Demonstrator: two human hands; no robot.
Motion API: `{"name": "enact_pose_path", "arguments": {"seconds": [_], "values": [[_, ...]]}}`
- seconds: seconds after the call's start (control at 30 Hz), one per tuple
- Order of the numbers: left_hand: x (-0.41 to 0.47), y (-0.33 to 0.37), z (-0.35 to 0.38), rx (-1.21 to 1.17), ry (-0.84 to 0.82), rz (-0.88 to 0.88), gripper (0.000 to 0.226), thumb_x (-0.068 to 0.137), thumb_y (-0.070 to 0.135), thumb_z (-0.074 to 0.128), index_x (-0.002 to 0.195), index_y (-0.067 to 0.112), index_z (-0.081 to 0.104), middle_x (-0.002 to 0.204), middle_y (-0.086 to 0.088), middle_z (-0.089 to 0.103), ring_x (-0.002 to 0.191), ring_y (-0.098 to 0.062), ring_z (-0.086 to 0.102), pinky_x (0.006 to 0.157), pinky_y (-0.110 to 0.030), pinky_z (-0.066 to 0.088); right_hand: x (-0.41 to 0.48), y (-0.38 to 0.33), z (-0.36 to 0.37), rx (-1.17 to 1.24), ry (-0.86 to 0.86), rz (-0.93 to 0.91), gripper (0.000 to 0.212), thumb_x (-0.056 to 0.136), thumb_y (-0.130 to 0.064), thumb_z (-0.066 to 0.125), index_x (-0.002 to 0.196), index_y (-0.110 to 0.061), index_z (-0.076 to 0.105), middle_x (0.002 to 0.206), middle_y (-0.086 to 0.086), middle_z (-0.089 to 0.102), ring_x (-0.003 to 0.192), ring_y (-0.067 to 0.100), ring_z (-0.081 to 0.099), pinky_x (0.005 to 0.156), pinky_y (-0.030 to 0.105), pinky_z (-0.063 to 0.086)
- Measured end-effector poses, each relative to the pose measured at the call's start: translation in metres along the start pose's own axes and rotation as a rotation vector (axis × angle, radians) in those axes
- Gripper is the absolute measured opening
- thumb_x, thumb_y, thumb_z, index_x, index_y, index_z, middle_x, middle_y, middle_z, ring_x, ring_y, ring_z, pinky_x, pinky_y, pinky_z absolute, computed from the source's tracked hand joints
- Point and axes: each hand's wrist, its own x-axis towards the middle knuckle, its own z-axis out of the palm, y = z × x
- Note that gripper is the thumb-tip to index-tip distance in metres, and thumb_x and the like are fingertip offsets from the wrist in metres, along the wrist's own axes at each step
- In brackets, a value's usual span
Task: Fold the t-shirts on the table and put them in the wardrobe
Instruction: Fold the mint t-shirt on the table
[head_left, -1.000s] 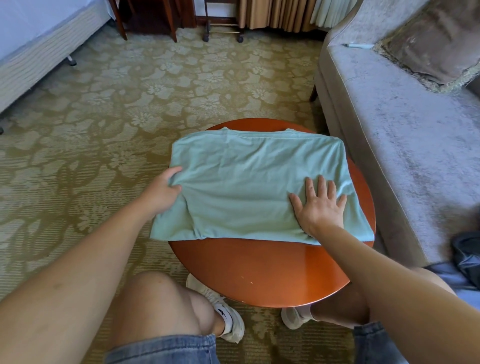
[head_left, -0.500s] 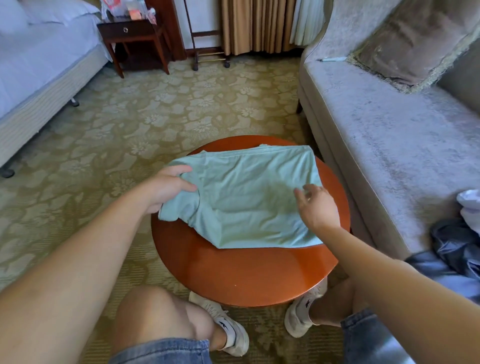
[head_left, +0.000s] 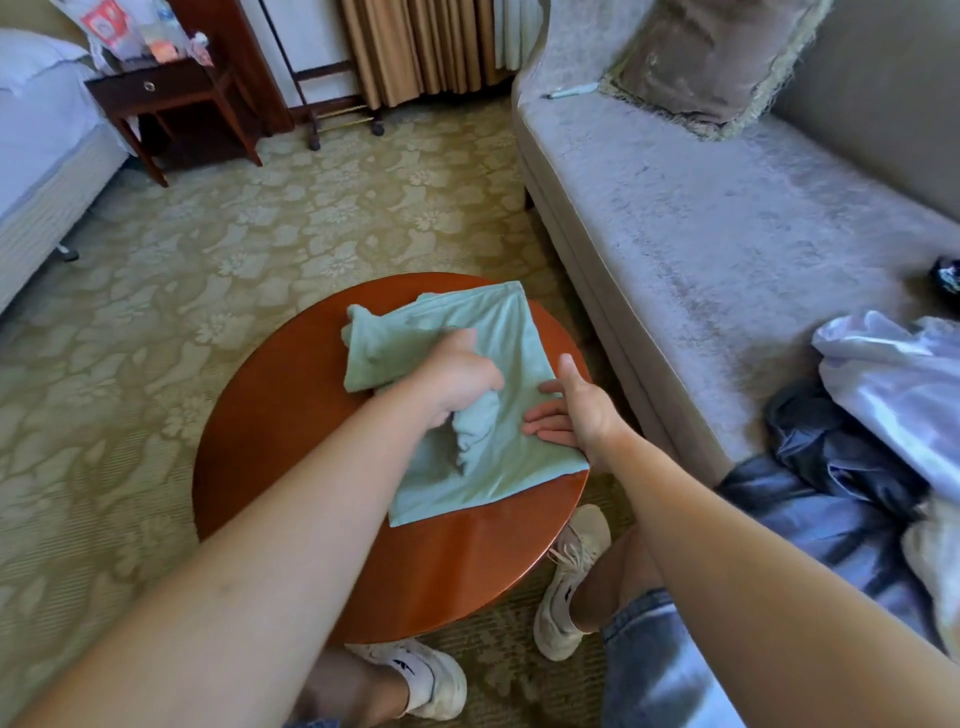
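A pale green t-shirt (head_left: 511, 332) lies partly folded on the round red-brown wooden table (head_left: 291, 447). My left hand (head_left: 452, 379) grips a bunch of the shirt's left part and holds it over the middle of the shirt. My right hand (head_left: 566, 410) lies at the shirt's right edge with straight fingers pointing left on the cloth. The fabric under my left hand is hidden.
A grey sofa (head_left: 701, 218) with a cushion (head_left: 711, 57) stands right of the table. White and dark clothes (head_left: 883, 405) are heaped on its near end. A bed (head_left: 36, 171) and a dark nightstand (head_left: 166, 98) are at the far left on patterned carpet.
My left hand has carried the shirt's left side across to the right, over the middle. My right hand has dropped to the shirt's right edge. The view tilted up and shifted.
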Motion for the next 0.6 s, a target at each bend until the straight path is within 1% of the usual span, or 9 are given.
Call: {"name": "enact_pose_path", "arguments": {"seconds": [0.07, 0.1, 0.17, 0.2, 0.27, 0.37, 0.43, 0.53, 0.6], "values": [[0.005, 0.003, 0.027, 0.091, -0.040, 0.063, 0.085, 0.088, 0.013, 0.067, 0.156, 0.016, 0.014, 0.155, -0.004, 0.032, 0.136, -0.025, 0.040, 0.109, -0.038, 0.039, -0.002, -0.004, 0.001, 0.016, -0.002, 0.002, 0.070, 0.094, -0.069, 0.028, 0.122, -0.010, 0.054, 0.085, 0.011, 0.070, 0.074, 0.020, 0.070, 0.065, 0.028, 0.057], [0.008, 0.001, 0.039, 0.080, -0.074, 0.085, 0.091, 0.089, 0.022, 0.067, 0.156, 0.021, 0.006, 0.154, 0.003, 0.031, 0.136, -0.023, 0.042, 0.109, -0.039, 0.040, -0.003, -0.006, 0.000, 0.016, -0.002, 0.004, 0.081, 0.088, -0.077, 0.031, 0.124, -0.009, 0.057, 0.093, 0.011, 0.070, 0.084, 0.022, 0.070, 0.075, 0.033, 0.058], [0.008, -0.007, 0.052, -0.055, -0.046, 0.091, 0.091, 0.091, 0.037, 0.064, 0.156, 0.031, 0.000, 0.141, 0.014, 0.042, 0.116, -0.018, 0.060, 0.098, -0.040, 0.050, 0.006, -0.001, -0.005, -0.008, 0.004, -0.006, 0.114, 0.060, -0.098, 0.038, 0.132, -0.012, 0.058, 0.120, 0.013, 0.067, 0.111, 0.027, 0.063, 0.101, 0.044, 0.049], [0.008, -0.015, 0.054, -0.112, 0.045, 0.098, 0.084, 0.093, 0.041, 0.060, 0.156, 0.031, 0.005, 0.135, 0.012, 0.048, 0.108, -0.016, 0.064, 0.096, -0.041, 0.052, 0.010, 0.003, -0.008, -0.026, 0.001, -0.024, 0.120, 0.053, -0.100, 0.040, 0.133, -0.013, 0.058, 0.127, 0.012, 0.064, 0.118, 0.027, 0.060, 0.106, 0.045, 0.044], [0.009, -0.036, 0.054, -0.024, 0.278, 0.107, 0.068, 0.096, 0.041, 0.053, 0.154, 0.025, 0.019, 0.132, 0.003, 0.052, 0.118, -0.021, 0.057, 0.101, -0.044, 0.047, 0.003, 0.000, -0.008, -0.056, -0.023, -0.043, 0.097, 0.064, -0.087, 0.048, 0.125, -0.013, 0.064, 0.122, 0.008, 0.067, 0.113, 0.024, 0.063, 0.104, 0.043, 0.046], [0.001, -0.079, 0.054, 0.387, 0.385, 0.006, 0.072, 0.098, 0.044, 0.046, 0.155, 0.021, 0.010, 0.156, -0.007, 0.024, 0.144, -0.028, 0.023, 0.115, -0.044, 0.024, -0.003, -0.003, -0.007, -0.091, -0.049, -0.081, 0.045, 0.088, -0.058, 0.059, 0.103, -0.016, 0.068, 0.109, 0.004, 0.070, 0.100, 0.019, 0.067, 0.092, 0.037, 0.053], [-0.004, -0.104, 0.055, 0.552, 0.339, -0.009, 0.079, 0.098, 0.053, 0.039, 0.156, 0.019, -0.002, 0.163, -0.007, 0.004, 0.149, -0.026, 0.005, 0.119, -0.043, 0.009, -0.004, -0.001, -0.009, -0.092, -0.070, -0.082, 0.040, 0.089, -0.049, 0.063, 0.103, -0.012, 0.069, 0.105, 0.007, 0.072, 0.096, 0.020, 0.069, 0.086, 0.035, 0.055], [-0.006, -0.128, 0.055, 0.674, 0.337, 0.038, 0.078, 0.098, 0.061, 0.022, 0.155, 0.018, -0.010, 0.164, -0.004, -0.008, 0.150, -0.019, -0.011, 0.121, -0.047, -0.003, -0.008, -0.002, -0.011, -0.100, -0.127, -0.038, 0.049, 0.083, -0.049, 0.069, 0.113, -0.010, 0.069, 0.109, 0.008, 0.073, 0.100, 0.023, 0.069, 0.093, 0.040, 0.054], [-0.006, -0.133, 0.051, 0.687, 0.327, 0.051, 0.079, 0.097, 0.062, 0.019, 0.154, 0.018, -0.013, 0.163, -0.004, -0.013, 0.149, -0.019, -0.016, 0.120, -0.048, -0.006, -0.009, -0.005, -0.011, -0.295, 0.146, -0.170, 0.042, 0.086, -0.042, 0.065, 0.116, -0.013, 0.067, 0.116, 0.007, 0.069, 0.104, 0.023, 0.066, 0.094, 0.037, 0.051]]}}
